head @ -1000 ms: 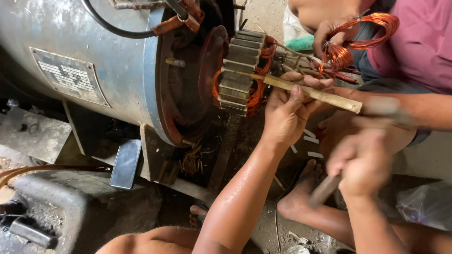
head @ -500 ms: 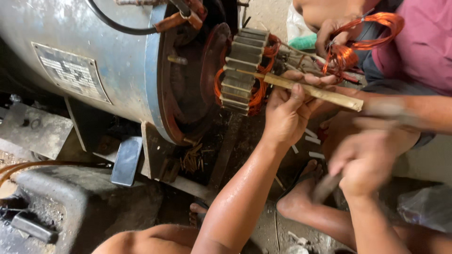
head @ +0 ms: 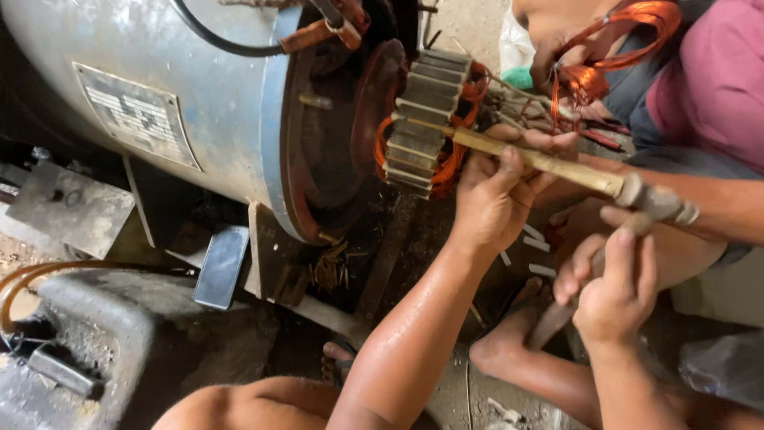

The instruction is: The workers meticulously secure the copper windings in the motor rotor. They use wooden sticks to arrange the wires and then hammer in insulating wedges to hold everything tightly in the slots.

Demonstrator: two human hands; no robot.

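A wooden stick point(head: 549, 163) lies at a slant across the middle of the scene, its far-left end set into a slot of the slotted metal core point(head: 422, 119), its right end capped by a battered metal head. The left hand point(head: 497, 195) is wrapped around the stick just right of the core, thumb across the top and fingertips curling over its far side. The right hand point(head: 613, 291) sits nearer and further right, closed on a dark hammer handle point(head: 557, 318); the hammer's head meets the stick's capped end, but the fingers cover most of the join and its shape is hard to make out.

Orange copper windings point(head: 454, 159) bulge out behind the core, partly hidden by it. The core stands at the open mouth of a big grey-blue motor housing point(head: 159, 103), whose inside is dark and unreadable. A black cable point(head: 215, 40) runs over its top and is cut off by the frame.

Far right, another person in a pink shirt point(head: 716, 80) holds a loose bundle of copper wire point(head: 613, 48); that person's hand is mostly hidden behind it. A bare foot point(head: 509, 342) rests on the dirty floor below.
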